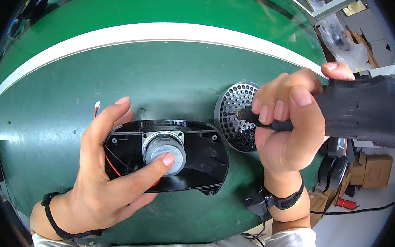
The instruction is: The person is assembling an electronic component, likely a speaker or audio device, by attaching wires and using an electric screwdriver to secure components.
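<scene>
Left hand (98,185) grips black shell (204,164), thumb on round speaker (156,152) inside. Red wire (112,165) beside fingers. Right hand (292,129) holds black power screwdriver (361,108), tip over round holed tray (217,110). Green table (177,81) underneath.

two hands (101,185) (292,125), one speaker (160,149), one housing (206,158), one screwdriver (361,108)

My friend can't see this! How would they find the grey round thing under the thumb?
On the dark green table, the left hand grips a black plastic shell. Inside it sits the thick grey metal disc, partly covered by the thumb. Unlike the round dish to the right, its face is smooth, not dotted with holes.
</scene>
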A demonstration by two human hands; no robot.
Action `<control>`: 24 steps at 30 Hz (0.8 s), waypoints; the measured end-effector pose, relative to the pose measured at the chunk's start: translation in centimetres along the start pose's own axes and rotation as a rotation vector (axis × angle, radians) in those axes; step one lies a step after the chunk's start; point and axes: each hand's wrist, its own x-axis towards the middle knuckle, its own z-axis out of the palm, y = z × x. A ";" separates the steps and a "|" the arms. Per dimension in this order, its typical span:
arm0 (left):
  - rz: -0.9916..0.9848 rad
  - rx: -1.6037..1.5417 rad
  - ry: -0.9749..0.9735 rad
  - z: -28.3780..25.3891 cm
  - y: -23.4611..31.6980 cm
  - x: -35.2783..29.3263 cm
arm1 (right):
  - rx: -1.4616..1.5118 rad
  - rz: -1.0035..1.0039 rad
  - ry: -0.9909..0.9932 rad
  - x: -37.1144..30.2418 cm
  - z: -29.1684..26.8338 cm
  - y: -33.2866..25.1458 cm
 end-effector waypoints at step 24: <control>0.041 -0.056 -0.015 1.0 -0.1 -0.1 | 0.364 0.025 -0.351 -1.7 1.1 -7.0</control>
